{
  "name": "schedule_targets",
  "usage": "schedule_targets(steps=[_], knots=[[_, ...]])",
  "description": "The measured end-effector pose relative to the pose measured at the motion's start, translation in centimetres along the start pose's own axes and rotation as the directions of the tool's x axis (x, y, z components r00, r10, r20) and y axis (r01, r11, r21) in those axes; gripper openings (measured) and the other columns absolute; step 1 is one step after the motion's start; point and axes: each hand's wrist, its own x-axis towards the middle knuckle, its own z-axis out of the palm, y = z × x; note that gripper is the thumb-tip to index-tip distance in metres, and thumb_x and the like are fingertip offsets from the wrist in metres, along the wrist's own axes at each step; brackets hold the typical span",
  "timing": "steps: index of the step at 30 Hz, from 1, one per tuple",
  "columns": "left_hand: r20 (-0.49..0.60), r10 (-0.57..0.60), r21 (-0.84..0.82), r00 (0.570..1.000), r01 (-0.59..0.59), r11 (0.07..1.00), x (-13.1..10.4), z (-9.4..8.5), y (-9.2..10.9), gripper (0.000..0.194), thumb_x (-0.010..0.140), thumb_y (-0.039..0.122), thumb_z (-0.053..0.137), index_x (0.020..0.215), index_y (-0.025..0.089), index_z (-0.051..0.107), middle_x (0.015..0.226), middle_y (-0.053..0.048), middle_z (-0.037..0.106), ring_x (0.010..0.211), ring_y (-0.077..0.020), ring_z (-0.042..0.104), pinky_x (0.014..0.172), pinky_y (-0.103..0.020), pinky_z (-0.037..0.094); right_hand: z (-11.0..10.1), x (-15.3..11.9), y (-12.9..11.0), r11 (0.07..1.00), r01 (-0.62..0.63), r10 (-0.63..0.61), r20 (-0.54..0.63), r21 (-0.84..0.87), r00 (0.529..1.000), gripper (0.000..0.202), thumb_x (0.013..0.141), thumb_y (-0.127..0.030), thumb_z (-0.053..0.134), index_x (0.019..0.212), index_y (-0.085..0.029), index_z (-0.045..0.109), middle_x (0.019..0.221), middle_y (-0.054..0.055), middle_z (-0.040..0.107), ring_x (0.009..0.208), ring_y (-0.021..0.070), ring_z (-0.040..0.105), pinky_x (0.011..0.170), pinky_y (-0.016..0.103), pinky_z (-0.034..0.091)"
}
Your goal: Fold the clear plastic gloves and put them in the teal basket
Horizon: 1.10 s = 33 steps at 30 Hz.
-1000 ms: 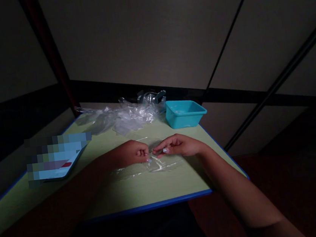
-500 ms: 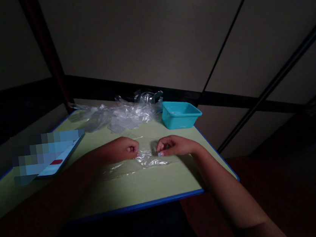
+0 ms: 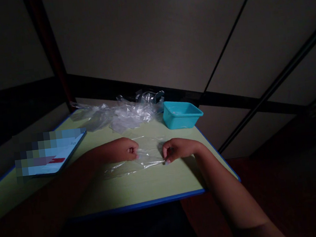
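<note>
A clear plastic bag (image 3: 148, 158) stretches between my two hands, low over the middle of the table. My left hand (image 3: 125, 149) is closed, its thumb and fingers pinching the bag toward its left part. On the other side, my right hand (image 3: 178, 148) pinches the bag's right edge between thumb and curled fingers. The film lies thin and creased, and part of it is hidden behind my left hand.
A pile of clear plastic bags (image 3: 130, 116) lies along the table's back edge. Right of it stands a turquoise plastic basket (image 3: 182, 121). A tablet (image 3: 62, 154), partly blurred out, lies at the left. The pale green table (image 3: 132, 191) has a blue rim.
My right hand has moved right and slightly toward me, away from the left. The bag, bunched up before, is now drawn flatter between them. My left hand has barely moved.
</note>
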Motion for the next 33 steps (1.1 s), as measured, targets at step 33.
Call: schedule_targets(steps=[33], knots=[[-0.026, 0.043, -0.23, 0.999, -0.048, 0.972, 0.38, 0.5, 0.1, 0.035, 0.08, 0.049, 0.044, 0.088, 0.017, 0.056, 0.063, 0.001, 0.057, 0.061, -0.014, 0.055, 0.061, -0.024, 0.04, 0.0, -0.12, 0.09, 0.976, 0.044, -0.049, 0.017, 0.214, 0.999, 0.031, 0.07, -0.036, 0.07, 0.088, -0.012, 0.062, 0.075, 0.001, 0.061, 0.068, 0.0095, 0.055, 0.065, 0.023, 0.043]])
